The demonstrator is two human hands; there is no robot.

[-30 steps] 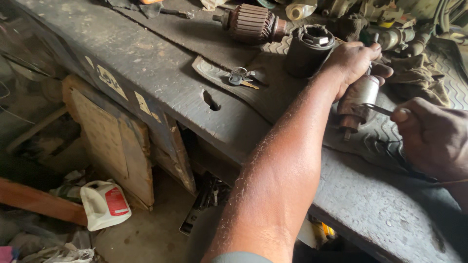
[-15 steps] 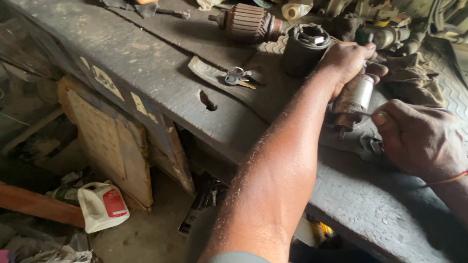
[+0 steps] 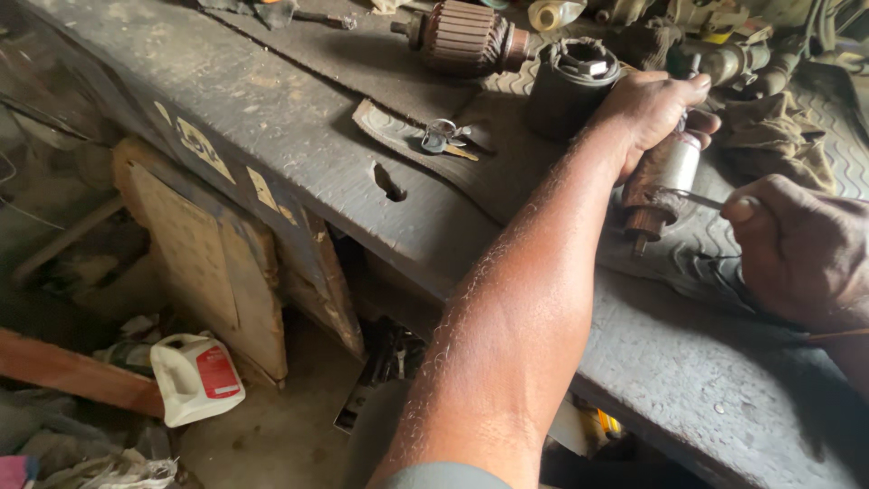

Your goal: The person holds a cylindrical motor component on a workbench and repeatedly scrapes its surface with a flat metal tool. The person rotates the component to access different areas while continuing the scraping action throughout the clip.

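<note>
2 hands, left hand (image 3: 654, 110) wrapped around 1 rusty cylindrical metal part (image 3: 663, 186), right hand (image 3: 801, 249) pinching 1 thin metal tool (image 3: 692, 196) against it, above scuffed grey worktop (image 3: 299, 136), 1 ribbed copper armature (image 3: 466, 36), 1 black cup-shaped housing (image 3: 568, 86)

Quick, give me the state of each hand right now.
Left hand: closed around a small metal cylindrical motor part, held above the workbench.
Right hand: closed, gripping a thin metal tool whose tip touches that part.

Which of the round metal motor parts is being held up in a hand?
The silvery cylinder, tilted in the left hand. The ribbed coppery rotor lies on its side and the black can stands on the bench, both untouched.
</note>
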